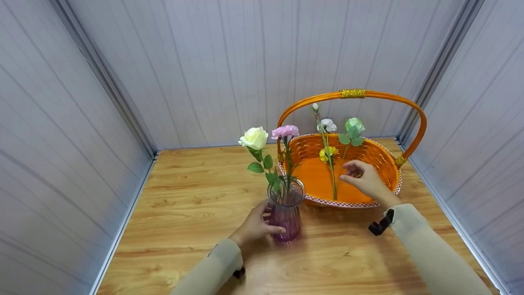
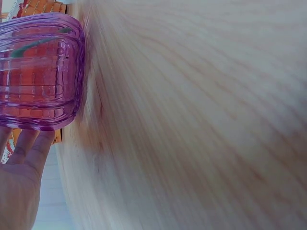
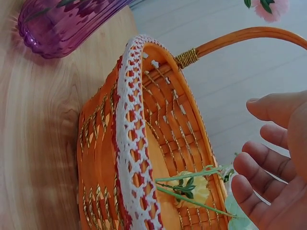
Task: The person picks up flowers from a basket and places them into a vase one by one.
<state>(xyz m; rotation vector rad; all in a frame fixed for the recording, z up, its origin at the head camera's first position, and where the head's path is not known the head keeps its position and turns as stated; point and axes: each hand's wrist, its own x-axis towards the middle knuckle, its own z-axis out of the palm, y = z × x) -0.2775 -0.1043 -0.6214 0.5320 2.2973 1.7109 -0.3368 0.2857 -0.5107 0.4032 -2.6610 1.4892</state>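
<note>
A purple ribbed glass vase (image 1: 286, 221) stands on the table holding a cream rose (image 1: 254, 138) and a pink carnation (image 1: 285, 131). My left hand (image 1: 254, 224) holds the vase low on its left side, thumb across the front; its fingers (image 2: 31, 148) lie along the glass in the left wrist view. Over the orange woven basket (image 1: 387, 180) hovers my right hand (image 1: 365, 178), fingers loosely bent around nothing. In the basket lie a yellow flower (image 1: 328, 154), a white flower (image 1: 327, 125), a white bud (image 1: 315, 107) and a pale green rose (image 1: 354, 125).
The basket's tall handle (image 1: 385, 95) arches above it, and a red-and-white trim (image 3: 132, 120) edges the rim. Pale panel walls (image 1: 204, 73) enclose the wooden table (image 1: 184, 213) at the back and sides. Vase and basket stand close together.
</note>
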